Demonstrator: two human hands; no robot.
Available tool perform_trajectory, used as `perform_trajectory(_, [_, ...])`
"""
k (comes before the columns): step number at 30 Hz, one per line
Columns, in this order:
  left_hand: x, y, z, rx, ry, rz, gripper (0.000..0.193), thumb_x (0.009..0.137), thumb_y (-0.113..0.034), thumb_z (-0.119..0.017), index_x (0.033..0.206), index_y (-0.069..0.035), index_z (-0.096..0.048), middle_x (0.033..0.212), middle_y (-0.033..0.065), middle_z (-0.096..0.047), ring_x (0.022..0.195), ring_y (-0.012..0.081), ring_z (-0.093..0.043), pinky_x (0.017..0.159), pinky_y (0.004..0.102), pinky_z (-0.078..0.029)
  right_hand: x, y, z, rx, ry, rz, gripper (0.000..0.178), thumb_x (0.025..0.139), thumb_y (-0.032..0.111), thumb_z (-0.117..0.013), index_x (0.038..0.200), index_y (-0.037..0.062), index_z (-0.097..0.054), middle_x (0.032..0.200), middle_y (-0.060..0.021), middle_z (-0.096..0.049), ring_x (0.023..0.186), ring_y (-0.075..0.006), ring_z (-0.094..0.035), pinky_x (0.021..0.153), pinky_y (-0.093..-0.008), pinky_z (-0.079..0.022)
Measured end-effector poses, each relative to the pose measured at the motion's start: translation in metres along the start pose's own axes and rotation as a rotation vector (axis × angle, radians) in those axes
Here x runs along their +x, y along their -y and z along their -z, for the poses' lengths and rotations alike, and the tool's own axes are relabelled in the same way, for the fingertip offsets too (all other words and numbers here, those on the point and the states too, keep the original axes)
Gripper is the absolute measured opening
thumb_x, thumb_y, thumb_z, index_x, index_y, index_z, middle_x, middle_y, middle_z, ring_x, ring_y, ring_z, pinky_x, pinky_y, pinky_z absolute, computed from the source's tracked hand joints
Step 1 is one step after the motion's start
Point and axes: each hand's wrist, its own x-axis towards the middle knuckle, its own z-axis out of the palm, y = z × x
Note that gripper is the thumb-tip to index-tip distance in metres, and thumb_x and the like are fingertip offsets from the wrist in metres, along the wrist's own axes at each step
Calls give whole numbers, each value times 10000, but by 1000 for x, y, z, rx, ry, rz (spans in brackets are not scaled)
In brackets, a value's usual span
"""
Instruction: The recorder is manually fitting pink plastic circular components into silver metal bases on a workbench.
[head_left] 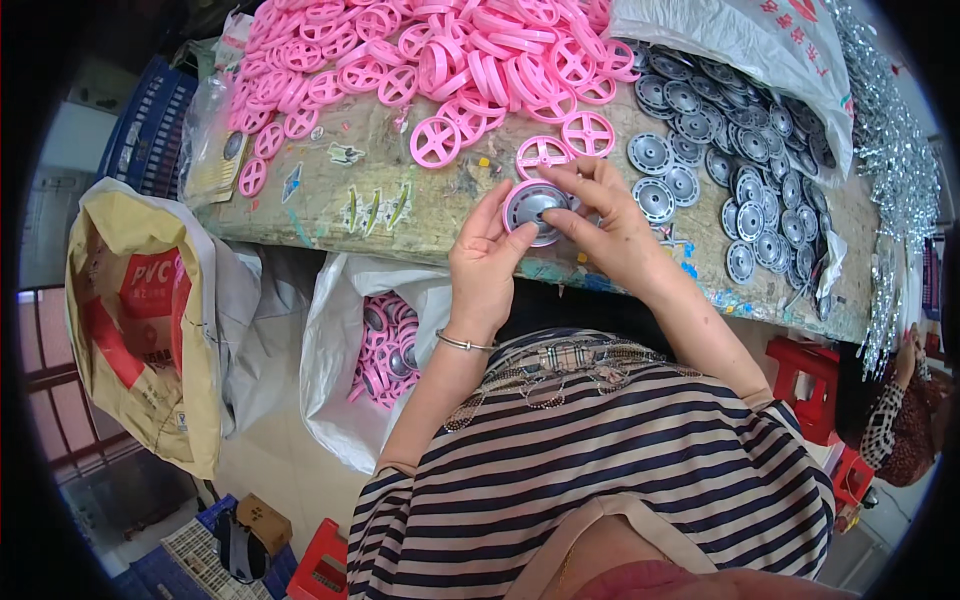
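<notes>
Above the table's near edge I hold a pink toy wheel [508,216] with a silver-grey hubcap disc [536,204] seated in its face. My left hand [482,262] grips the wheel's left and lower rim, thumb on the front. From the right, my right hand [618,232] closes on the same piece, its thumb against the disc and its fingers at the upper rim. Loose pink five-spoke-like wheels [436,142] lie just beyond my hands, heaped higher at the back. Grey discs [655,200] lie to the right, spilling from a white sack [740,45].
Below the table's edge at left, a white sack [325,400] holds pink wheels with grey discs. Beside it stands a tan sack [200,400]. Silver tinsel [885,200] hangs at the right. Red stools [805,385] stand nearby, and another person's sleeve [885,440] shows at far right.
</notes>
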Motion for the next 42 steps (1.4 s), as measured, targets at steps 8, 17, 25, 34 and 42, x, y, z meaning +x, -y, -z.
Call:
perform_trajectory(8, [-5, -2, 0, 10, 62, 12, 471, 863, 77, -562, 1318, 36, -446, 1195, 116, -586, 1070, 156, -574, 939, 270, -451, 3, 9, 5, 630, 193, -503, 247, 892, 136, -627, 1121, 51, -591, 829, 6, -602, 727, -60, -565, 624, -214, -483])
perform_trajectory(17, [-14, -3, 8, 182, -76, -3, 321, 921, -37, -557, 1230, 41, -525, 1075, 79, -632, 952, 113, -594, 851, 235, -470, -9, 16, -7, 540, 198, -408, 197, 908, 184, -615, 1031, 30, -605, 780, 12, -579, 655, -43, -511, 563, -208, -438])
perform_trajectory(25, [-12, -4, 2, 611, -67, -253, 202, 909, -73, -592, 1090, 10, -625, 967, 38, -657, 877, 104, -596, 793, 240, -476, -9, 9, -12, 461, 193, -323, 221, 918, 186, -597, 1071, 27, -602, 846, -17, -598, 739, -64, -544, 633, -222, -460])
perform_trajectory(34, [-70, -37, 97, 968, -465, -284, 250, 961, -145, -506, 1118, 29, -594, 1065, 84, -631, 933, 129, -581, 832, 267, -467, -26, -15, 1, -180, 108, 105, 299, 742, 144, -717, 1030, 105, -647, 1041, -109, -556, 976, -317, -509, 843, -395, -447])
perform_trajectory(42, [-124, -42, 180, 1577, -406, -24, 245, 894, -137, -594, 1083, 16, -617, 1001, 145, -653, 907, 248, -628, 806, 327, -482, 19, -47, 9, -401, -104, 178, 283, 716, 114, -722, 976, 58, -627, 1022, -121, -563, 950, -335, -518, 822, -415, -454])
